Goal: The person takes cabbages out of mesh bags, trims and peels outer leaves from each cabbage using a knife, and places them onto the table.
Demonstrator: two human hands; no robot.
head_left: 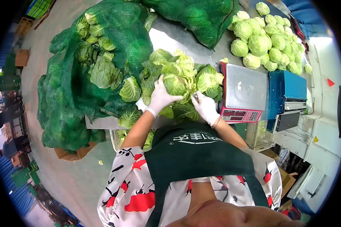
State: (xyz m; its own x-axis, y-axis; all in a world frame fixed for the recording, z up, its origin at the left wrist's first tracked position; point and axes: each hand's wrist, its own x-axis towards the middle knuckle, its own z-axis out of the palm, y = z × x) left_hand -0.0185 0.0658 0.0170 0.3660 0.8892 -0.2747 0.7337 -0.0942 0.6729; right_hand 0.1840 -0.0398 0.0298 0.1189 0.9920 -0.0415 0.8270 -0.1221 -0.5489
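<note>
A green cabbage [175, 84] with loose outer leaves lies on the metal table in front of me. My left hand [162, 96], in a white glove, is spread over its left side, thumb and fingers apart against the head. On its lower right, my right hand [205, 106], also gloved, has its fingers curled round a small dark object, too hidden to make out. Trimmed leaves [210, 80] lie around the cabbage on both sides. A single loose leaf [130, 89] is left of my left hand.
A scale [244, 89] with a red frame stands right of my right hand, beside a blue machine [288, 90]. Trimmed cabbages [258, 44] are piled at the back right. Green mesh sacks [117, 34] stand left and behind. A crate is below the table edge.
</note>
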